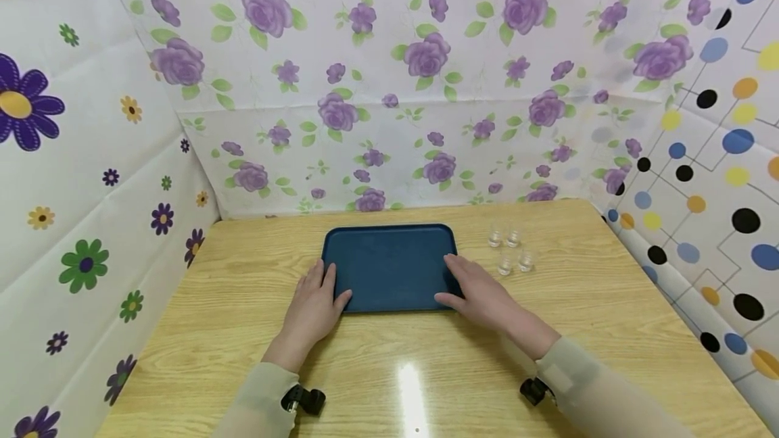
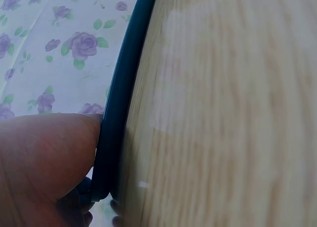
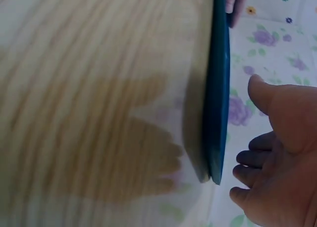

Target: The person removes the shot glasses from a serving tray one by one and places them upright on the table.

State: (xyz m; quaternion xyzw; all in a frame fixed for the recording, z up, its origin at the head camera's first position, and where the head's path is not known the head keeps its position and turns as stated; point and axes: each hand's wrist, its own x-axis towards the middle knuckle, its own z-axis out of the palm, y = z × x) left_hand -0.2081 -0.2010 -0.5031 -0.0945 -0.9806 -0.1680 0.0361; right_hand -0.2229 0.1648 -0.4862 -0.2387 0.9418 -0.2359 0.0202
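A dark blue rectangular tray (image 1: 389, 269) with a low rim lies flat on the wooden table, its long side toward me. At its left edge is my left hand (image 1: 313, 306), fingers pointing forward along the rim and thumb over the near left corner. In the left wrist view the thumb side of that hand (image 2: 47, 160) overlaps the tray's edge (image 2: 116, 103), with fingertips low beside the corner. My right hand (image 1: 481, 293) reaches over the right edge, fingers loosely extended. The right wrist view shows a gap between that hand (image 3: 282, 147) and the tray (image 3: 218, 113).
Several small clear glasses (image 1: 511, 249) stand in a cluster right of the tray, just beyond my right hand. The wooden tabletop (image 1: 243, 330) meets a purple-flowered sheet (image 1: 389, 140) at the back. More patterned sheets hang at left and right.
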